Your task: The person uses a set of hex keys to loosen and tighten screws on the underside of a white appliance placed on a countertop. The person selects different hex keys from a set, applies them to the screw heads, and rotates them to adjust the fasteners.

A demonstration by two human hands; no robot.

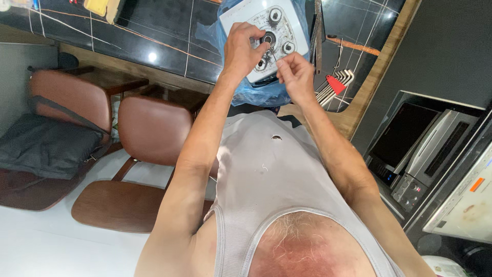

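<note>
- The white appliance panel (pixel 266 31) with round knobs lies at the upper centre of the frame on a blue plastic bag (pixel 266 92), on the dark tiled countertop (pixel 154 36).
- The left hand (pixel 245 48) rests on the panel, its fingers curled around the central dark knob (pixel 268 38).
- The right hand (pixel 294 74), just right of the left one, pinches a thin metal tool (pixel 273 56) whose tip meets the panel near the knob.
- A set of hex keys with a red holder (pixel 335 84) lies on the countertop to the right of the hands.
- Two brown chairs (pixel 148 128) stand at the left; a dark bag (pixel 46 146) lies on one.
</note>
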